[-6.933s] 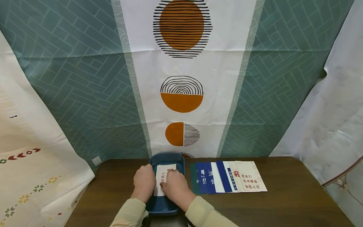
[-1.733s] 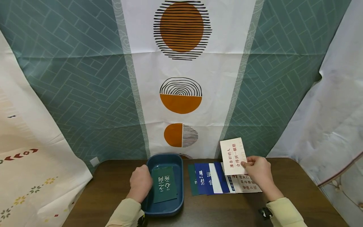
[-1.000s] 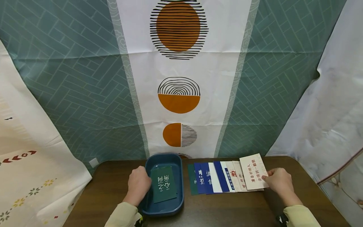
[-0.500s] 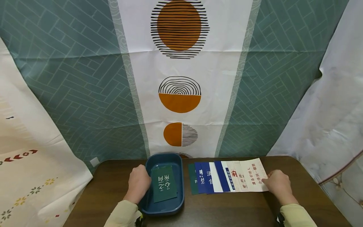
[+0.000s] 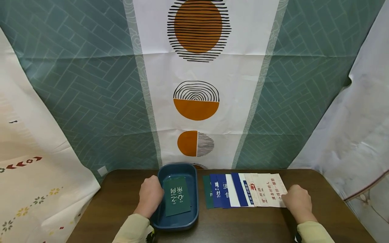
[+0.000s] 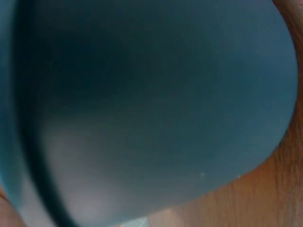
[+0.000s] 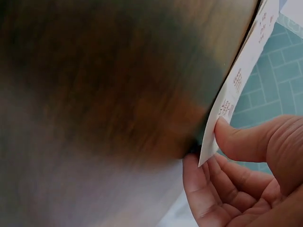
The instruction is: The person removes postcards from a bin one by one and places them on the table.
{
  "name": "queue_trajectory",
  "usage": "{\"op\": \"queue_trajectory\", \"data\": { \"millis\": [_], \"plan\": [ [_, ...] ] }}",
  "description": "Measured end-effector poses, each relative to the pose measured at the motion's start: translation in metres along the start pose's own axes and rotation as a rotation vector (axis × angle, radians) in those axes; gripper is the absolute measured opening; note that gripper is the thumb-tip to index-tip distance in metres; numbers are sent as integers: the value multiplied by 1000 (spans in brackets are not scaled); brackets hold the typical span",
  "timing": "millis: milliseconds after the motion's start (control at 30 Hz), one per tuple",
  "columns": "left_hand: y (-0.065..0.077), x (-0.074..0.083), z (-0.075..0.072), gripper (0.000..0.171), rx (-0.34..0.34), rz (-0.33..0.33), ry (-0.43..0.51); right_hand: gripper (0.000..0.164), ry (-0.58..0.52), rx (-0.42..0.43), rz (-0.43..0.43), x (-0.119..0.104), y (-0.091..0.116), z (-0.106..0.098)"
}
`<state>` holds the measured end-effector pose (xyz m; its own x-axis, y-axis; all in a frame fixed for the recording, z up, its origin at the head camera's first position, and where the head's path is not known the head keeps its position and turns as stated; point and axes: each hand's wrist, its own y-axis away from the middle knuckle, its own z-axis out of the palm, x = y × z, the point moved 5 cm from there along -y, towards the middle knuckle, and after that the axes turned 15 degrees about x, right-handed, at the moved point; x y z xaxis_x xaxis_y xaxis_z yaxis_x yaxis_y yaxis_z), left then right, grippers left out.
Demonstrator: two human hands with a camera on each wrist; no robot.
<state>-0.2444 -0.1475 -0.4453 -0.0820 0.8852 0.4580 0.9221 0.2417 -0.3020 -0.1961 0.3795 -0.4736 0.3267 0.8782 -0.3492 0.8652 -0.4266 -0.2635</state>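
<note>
At the tray's left rim, my left hand [image 5: 150,195] grips the dark blue tray [image 5: 177,222] with curled fingers. A green card [image 5: 177,196] with white characters lies inside the tray. Close up, the left wrist view is filled by the tray's smooth blue wall [image 6: 156,118]. My right hand [image 5: 297,201] is at the right end of an overlapping row of cards, pinching the white card [image 5: 276,189] with red characters. In the right wrist view, the thumb is on this card's face [image 7: 220,113] and fingers are behind its corner.
Several blue, white and green cards [image 5: 220,190] overlap to the right of the tray on the brown wooden table [image 5: 240,226]. Behind the table hangs a green and white patterned cloth [image 5: 194,128]. Pale cloths hang at both sides.
The white card that lay in the tray was carried by my right hand to the row's right end and lowered flat, uncovering the green card. The left hand has stayed on the tray.
</note>
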Motion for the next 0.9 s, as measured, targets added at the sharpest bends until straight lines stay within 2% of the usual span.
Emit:
{"op": "queue_trajectory", "data": {
  "millis": [300, 433, 567, 733, 900],
  "plan": [
    [0, 2, -1, 4, -4, 3, -19, 21, -7, 23, -1, -6, 4, -5],
    [1, 3, 0, 4, -3, 7, -3, 24, -34, 79, -19, -23, 5, -9],
    [1, 2, -1, 4, 1, 8, -6, 38, -94, 178, -99, -59, 6, -13],
    [1, -1, -1, 4, 8, 3, -13, 39, -194, 280, -253, -125, 13, -18],
    [0, -1, 0, 5, 18, 10, -13, 43, -267, 257, -351, -191, 32, -14]
  ]
}}
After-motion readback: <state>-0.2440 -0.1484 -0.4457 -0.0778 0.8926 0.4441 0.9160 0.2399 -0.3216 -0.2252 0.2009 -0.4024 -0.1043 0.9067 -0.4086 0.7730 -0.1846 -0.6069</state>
